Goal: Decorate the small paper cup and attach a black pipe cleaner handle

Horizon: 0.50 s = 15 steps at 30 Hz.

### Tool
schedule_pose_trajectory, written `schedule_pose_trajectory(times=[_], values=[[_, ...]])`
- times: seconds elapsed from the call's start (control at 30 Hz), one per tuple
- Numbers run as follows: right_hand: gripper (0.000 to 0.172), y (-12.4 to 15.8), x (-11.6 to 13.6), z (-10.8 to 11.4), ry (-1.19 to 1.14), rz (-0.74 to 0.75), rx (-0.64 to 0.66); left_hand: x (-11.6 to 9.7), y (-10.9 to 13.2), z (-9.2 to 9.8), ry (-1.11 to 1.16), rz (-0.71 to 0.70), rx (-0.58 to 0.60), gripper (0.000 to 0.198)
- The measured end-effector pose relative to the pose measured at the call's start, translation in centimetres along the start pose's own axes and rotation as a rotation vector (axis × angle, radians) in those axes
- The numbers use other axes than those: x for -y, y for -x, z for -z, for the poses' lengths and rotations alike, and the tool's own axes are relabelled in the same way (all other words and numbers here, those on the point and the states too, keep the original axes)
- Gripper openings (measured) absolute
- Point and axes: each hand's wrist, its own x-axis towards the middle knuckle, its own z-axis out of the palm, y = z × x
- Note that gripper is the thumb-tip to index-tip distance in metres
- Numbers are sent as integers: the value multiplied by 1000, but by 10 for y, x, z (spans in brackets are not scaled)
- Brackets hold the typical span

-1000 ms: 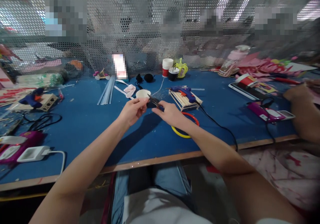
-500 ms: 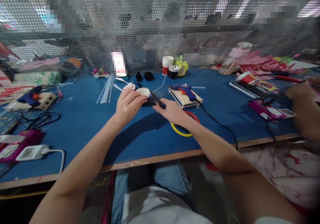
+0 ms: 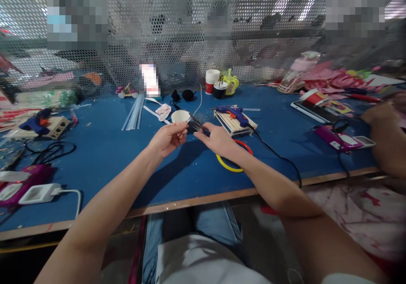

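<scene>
A white paper cup (image 3: pixel 180 116) with its round mouth facing up is between my hands. The closed fingers of my left hand (image 3: pixel 169 137) grip the cup's near right side, partly hiding it. My right hand (image 3: pixel 218 138) is closed around dark scissors (image 3: pixel 197 124), whose blades point up-left at the cup's right edge. A thin white strand (image 3: pixel 200 100) curves upward from beside the blades. To the left of the cup lies a crumpled pale piece (image 3: pixel 163 112) with white strips.
Right of my hands, a blue glue gun (image 3: pixel 233 114) rests on a wooden stick rack (image 3: pixel 236 126), its cord trailing to the table edge. A red-yellow ring (image 3: pixel 231 169) lies under my right wrist. Stacked cups (image 3: pixel 212 81) stand behind. A co-worker's arm (image 3: pixel 387 140) is at far right.
My left hand has shifted lower and re-gripped, uncovering more of the cup. The white strand has swung left and stands more upright. My right hand with the scissors has barely moved.
</scene>
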Motion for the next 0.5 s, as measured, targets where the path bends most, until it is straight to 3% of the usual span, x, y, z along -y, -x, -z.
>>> schedule_pose_trajectory(times=[0.07, 0.2, 0.27, 0.4, 0.5], values=[[25, -1, -1, 2, -2, -2, 9, -3, 0, 6, -239, -211, -36, 21], [26, -3, -1, 4, 6, -28, 23, -8, 2, 14, -980, -923, -195, 28], [25, -3, -1, 3, 15, -40, 24, -5, 2, 15, -1262, -1129, -205, 25], [23, -2, 1, 1, 15, -51, 22, 3, 0, 15, -1494, -1208, -240, 12], [23, -2, 0, 0, 10, -48, 24, 4, 0, 13, -1391, -1130, -249, 13]])
